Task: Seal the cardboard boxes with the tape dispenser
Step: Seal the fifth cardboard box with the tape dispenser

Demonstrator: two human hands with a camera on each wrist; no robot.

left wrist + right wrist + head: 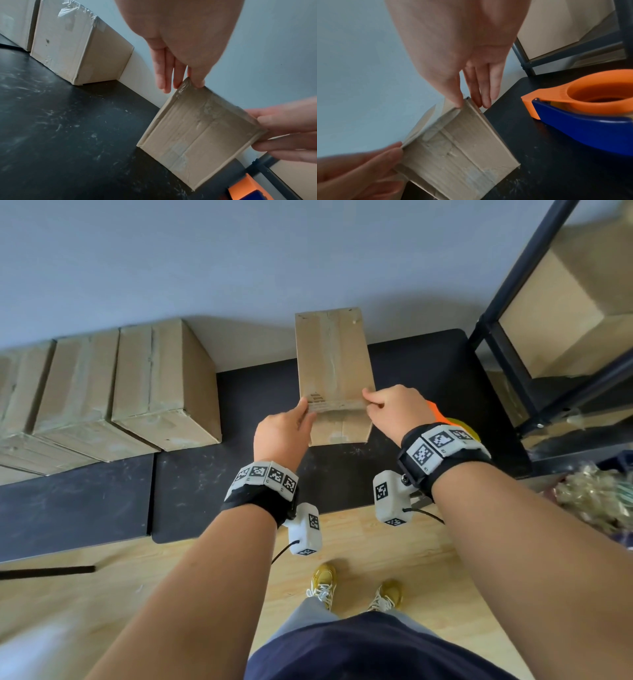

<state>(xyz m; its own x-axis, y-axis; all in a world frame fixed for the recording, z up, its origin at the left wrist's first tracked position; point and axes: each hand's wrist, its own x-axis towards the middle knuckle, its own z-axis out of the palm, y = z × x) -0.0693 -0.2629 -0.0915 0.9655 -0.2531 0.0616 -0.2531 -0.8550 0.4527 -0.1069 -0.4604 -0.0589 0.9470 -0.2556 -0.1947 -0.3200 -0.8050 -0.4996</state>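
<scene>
Fingers of both hands (284, 429) (394, 409) pinching taped, rectangular cardboard box (334, 361) on scuffed black tabletop (212, 484)

A plain pale blue-grey wall (239, 251) runs behind a black tabletop (428, 371), whose matte surface is scuffed with pale marks. A second black tabletop (68, 501) butts against it on the left, with a thin seam between the two. Below them lies a light wood-plank floor (102, 594), and a thin black strip (48, 571) rests on it at the left. On the right stands a dark metal shelving rack (513, 285), its post and crossbars framing tan panels. A white baseboard (137, 81) meets the wall's foot. Soft, even light fills the room.
</scene>
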